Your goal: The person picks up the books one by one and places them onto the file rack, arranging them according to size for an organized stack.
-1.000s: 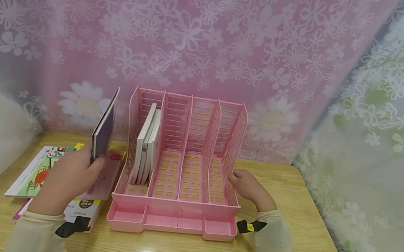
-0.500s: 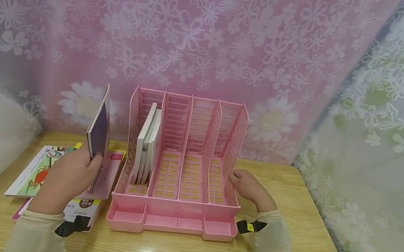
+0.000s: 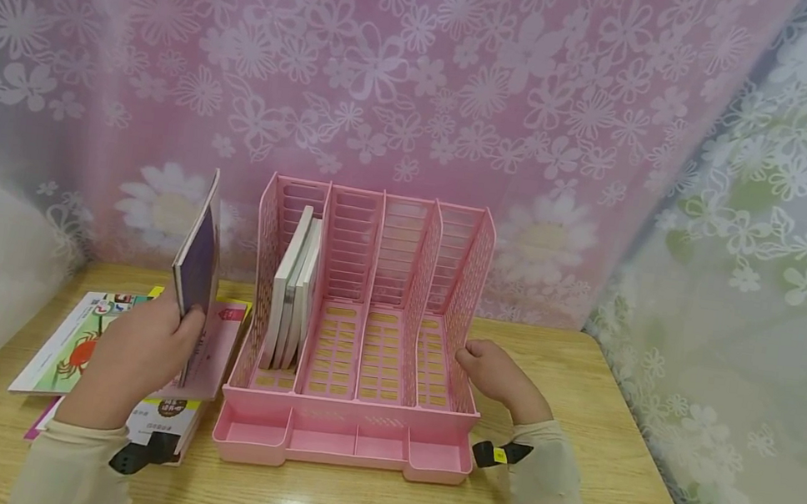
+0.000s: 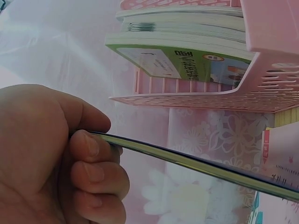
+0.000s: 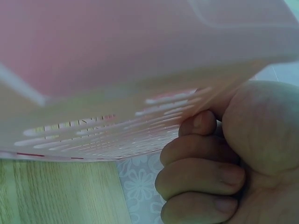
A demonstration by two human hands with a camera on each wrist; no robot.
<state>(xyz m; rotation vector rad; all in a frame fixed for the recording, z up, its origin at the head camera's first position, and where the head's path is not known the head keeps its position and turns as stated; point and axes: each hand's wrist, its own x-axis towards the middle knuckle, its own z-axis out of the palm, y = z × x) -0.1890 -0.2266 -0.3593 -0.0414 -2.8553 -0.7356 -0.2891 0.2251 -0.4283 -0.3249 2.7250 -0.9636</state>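
My left hand [image 3: 133, 362] pinches a thin book [image 3: 196, 264] with a dark purple cover, held upright above a pile of books. In the left wrist view, the thumb and curled fingers close on the edge of that book [image 4: 196, 164]. A pink desktop file rack [image 3: 346, 413] with upright dividers stands in the middle of the table. Several books [image 3: 292, 297] stand in its leftmost compartment, leaning slightly. My right hand [image 3: 501, 378] grips the rack's right side panel. The right wrist view has its fingers curled against the slotted panel [image 5: 117, 60].
Beneath and beside my left hand lies a loose pile of books, with a crab-cover book [image 3: 78, 346] and a pink book [image 3: 220, 356] on it. Low open trays [image 3: 379, 448] run along the rack's front. A flowered curtain [image 3: 425, 78] hangs behind the wooden table [image 3: 585, 375].
Over the last second, my left hand has turned the purple book and shifted it slightly left, away from the rack. In the last half second it hardly moves. My right hand stays on the rack.
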